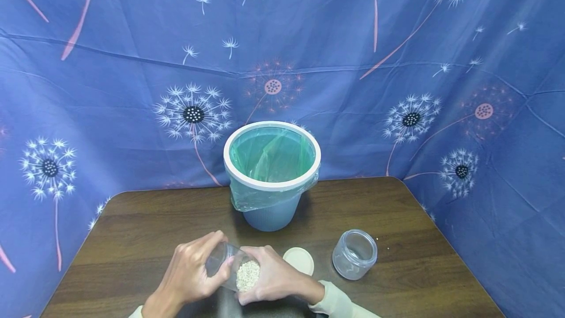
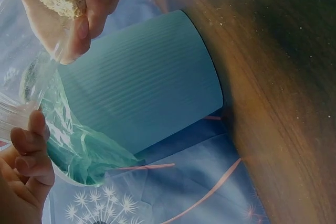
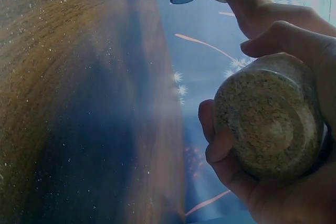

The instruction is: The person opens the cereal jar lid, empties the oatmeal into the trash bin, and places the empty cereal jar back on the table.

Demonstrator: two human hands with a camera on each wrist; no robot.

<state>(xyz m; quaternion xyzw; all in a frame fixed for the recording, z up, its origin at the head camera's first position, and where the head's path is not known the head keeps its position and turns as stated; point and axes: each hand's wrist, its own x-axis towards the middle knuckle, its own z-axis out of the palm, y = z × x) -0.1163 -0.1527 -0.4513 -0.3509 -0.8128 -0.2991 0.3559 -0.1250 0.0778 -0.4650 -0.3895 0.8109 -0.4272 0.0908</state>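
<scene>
My left hand (image 1: pixel 192 269) grips a clear jar (image 1: pixel 216 257), thumb on its near side and fingers over the far side. My right hand (image 1: pixel 275 276) holds a second clear jar tipped sideways, with pale oat flakes (image 1: pixel 248 276) heaped inside it. The two jars meet end to end between the hands, low over the table's front. In the right wrist view, the flakes (image 3: pixel 265 124) fill the base of the right-hand jar, with fingers curled round its side. Part of the left-hand jar is hidden behind the fingers.
A blue waste bin (image 1: pixel 270 217) with a white rim and green liner stands behind the hands. Beside my right wrist lies a cream round lid (image 1: pixel 299 260). An open glass jar (image 1: pixel 354 255) stands to the right on the wooden table (image 1: pixel 419 269), near small crumbs.
</scene>
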